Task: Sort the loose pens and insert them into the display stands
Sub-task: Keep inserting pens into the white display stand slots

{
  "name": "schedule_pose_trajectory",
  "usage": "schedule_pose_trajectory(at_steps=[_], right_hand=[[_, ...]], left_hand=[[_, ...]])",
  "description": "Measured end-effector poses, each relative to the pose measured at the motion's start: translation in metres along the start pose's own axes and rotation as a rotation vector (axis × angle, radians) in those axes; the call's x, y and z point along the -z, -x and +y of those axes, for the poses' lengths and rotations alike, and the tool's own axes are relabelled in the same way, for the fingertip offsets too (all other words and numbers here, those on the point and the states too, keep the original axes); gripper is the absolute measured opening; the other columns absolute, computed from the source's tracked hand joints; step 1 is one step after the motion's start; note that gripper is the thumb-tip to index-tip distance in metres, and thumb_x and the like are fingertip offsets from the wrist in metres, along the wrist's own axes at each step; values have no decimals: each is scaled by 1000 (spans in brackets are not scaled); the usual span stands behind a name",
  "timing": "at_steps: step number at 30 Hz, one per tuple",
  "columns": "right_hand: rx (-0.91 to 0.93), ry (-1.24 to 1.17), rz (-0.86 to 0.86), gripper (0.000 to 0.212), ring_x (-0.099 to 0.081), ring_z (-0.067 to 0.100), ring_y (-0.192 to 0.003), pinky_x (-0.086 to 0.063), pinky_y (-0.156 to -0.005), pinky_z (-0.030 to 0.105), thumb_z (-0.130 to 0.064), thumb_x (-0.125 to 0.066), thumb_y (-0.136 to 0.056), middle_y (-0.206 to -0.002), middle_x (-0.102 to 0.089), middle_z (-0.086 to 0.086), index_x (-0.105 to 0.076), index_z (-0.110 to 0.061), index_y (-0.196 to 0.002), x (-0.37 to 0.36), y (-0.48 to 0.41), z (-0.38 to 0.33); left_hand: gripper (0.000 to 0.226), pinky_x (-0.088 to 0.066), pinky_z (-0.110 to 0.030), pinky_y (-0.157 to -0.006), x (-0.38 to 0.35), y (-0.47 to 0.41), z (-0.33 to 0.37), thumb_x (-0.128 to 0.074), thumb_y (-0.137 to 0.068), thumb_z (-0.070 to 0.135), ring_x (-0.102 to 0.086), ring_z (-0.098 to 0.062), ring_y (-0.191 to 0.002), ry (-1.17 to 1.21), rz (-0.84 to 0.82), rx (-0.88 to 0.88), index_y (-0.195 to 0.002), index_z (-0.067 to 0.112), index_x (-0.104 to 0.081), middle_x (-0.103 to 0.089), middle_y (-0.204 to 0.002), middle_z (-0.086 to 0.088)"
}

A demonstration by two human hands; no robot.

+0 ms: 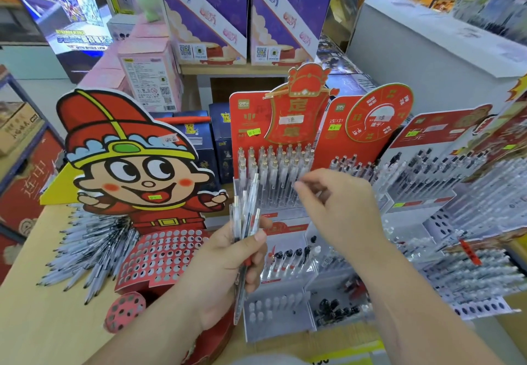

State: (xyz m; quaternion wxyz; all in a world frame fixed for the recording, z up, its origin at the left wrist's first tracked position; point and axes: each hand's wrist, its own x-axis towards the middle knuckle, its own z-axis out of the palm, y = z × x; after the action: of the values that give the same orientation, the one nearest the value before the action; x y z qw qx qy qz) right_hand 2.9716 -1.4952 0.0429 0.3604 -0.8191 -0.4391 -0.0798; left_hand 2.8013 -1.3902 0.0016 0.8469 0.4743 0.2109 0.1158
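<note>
Before the red display stand (pixel 248 119), a bundle of clear-barrelled pens (pixel 246 216) stands upright in the left hand (pixel 228 262), fingers curled round it. The right hand (pixel 336 205) hovers near the stand's filled rows, its fingertips close together and blurred; whether they pinch anything cannot be told. Loose pens (pixel 85 250) lie on the wooden table (pixel 42 322) beside a cartoon cardboard stand (pixel 128 165), with purple boxes (pixel 205 8) behind.

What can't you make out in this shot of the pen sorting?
Head view only:
- Whether the right hand pinches a pen: fingers motion-blurred.
- Pen count in the bundle of pens: overlapping, partly covered by the left hand.
- Green price sticker: writing too small.
</note>
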Motion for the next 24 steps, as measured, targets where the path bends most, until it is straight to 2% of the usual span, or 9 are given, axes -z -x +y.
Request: schedule_pose_trajectory(at_steps=[1,3,6,8,11,16,20,24], right_hand=[[-44,-59,-84,13,-63,-2,-67,-53,-64,15,-33,-70,-90,-78,-70,-17,-77,-23,-95,3,4,-5],[-197,-244,-214,15,-63,-2,-71,-50,-64,13,-41,-73,-86,-77,-69,-17,-77,-29,-94,5,12,-13],[-372,-475,-222,24,-67,10,-71,-57,-65,27,-49,-79,-79,-77,-71,-5,-76,-28,-91,0,18,-16],[-436,-579,-198,27,-67,16,-64,-56,-60,31,-46,-84,-75,-72,-71,5,-75,-22,-83,-2,21,-16],[-466,-624,-188,29,-60,11,-54,-52,-55,24,-36,-86,-76,-68,-67,14,-70,-12,-75,-3,25,-16],[-548,-758,-194,16,-59,11,-55,-45,-52,19,-22,-78,-86,-61,-64,3,-72,-9,-78,-1,27,-10],[-574,-803,-208,13,-59,12,-56,-46,-52,24,-17,-72,-91,-65,-64,4,-72,-11,-79,0,25,-4],[-584,-885,-218,18,-62,15,-62,-50,-57,23,-8,-67,-94,-66,-65,7,-72,-9,-77,-2,24,-3]], left_hand=[[18,-33,-27,-43,-2,-1,-1,-70,-90,20,-38,-15,-48,-9,-15,-2,-107,13,-70,-45,-64,-5],[19,-34,-27,-43,-6,-4,-2,-71,-87,23,-38,-16,-49,-44,-32,6,-104,15,-71,-45,-65,-5],[7,-33,-28,-46,-14,-7,-3,-73,-90,19,-38,-18,-49,-122,-39,4,-94,25,-73,-45,-65,-8],[21,-33,-28,-46,-17,-9,-7,-66,-94,13,-37,-19,-49,-223,-42,-21,-88,32,-72,-42,-65,-12],[25,-34,-29,-46,-20,-11,-10,-63,-98,10,-35,-20,-49,-333,-37,-34,-86,30,-70,-39,-62,-12],[25,-32,-29,-47,-23,-12,-11,-63,-98,20,-36,-19,-49,-303,-17,19,-74,30,-65,-43,-66,-13],[16,-31,-28,-48,-24,-12,-12,-58,-99,30,-40,-19,-48,-184,56,83,-96,17,-66,-53,-69,-9],[20,-32,-29,-49,-22,-13,-12,-63,-96,31,-41,-19,-50,-173,78,68,-87,14,-60,-52,-69,-9]])
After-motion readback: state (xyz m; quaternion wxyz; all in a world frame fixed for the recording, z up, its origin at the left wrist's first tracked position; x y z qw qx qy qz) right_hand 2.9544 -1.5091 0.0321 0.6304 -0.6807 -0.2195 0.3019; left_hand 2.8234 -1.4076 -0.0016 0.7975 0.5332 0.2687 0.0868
